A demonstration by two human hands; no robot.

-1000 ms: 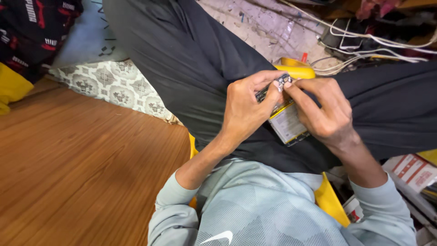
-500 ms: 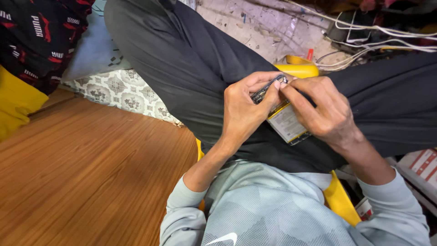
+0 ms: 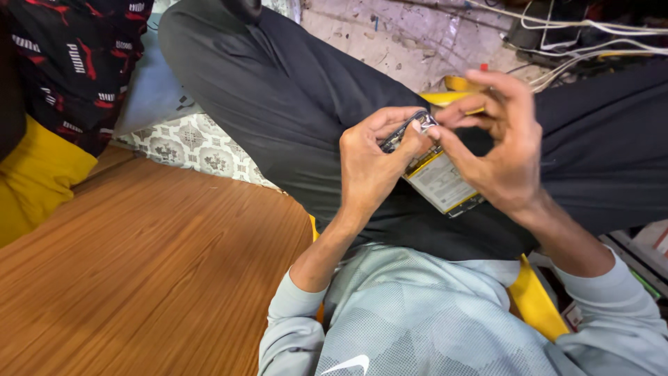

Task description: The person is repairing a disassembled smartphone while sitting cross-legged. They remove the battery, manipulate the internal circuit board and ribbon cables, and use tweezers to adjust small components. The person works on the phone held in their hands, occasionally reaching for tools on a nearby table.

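Your left hand (image 3: 372,163) is curled tight around a small dark phone part (image 3: 407,132). Your thumb lies along its top and your other fingers wrap under it. Only a thin dark edge of the part peeks out past your thumb.

Your right hand (image 3: 504,150) pinches the shiny tip of the same part, just past your left thumb. Your right thumb and first finger squeeze together there. The other right fingers are lifted and spread above the pinch, not touching anything.

Right under your fingers sits a flat pack with a white label and a yellow edge (image 3: 442,182). It pokes out below both hands and tilts a bit. It looks joined to the dark part, but your fingers hide that spot, so you cannot tell.

Both hands float over your lap, on the dark trousers (image 3: 292,104). To the left of your left hand is a wooden board (image 3: 139,264). Above your right fingers, well apart, white cables (image 3: 591,49) lie on the dusty floor. Below your wrists are your pale grey sleeves (image 3: 299,327).
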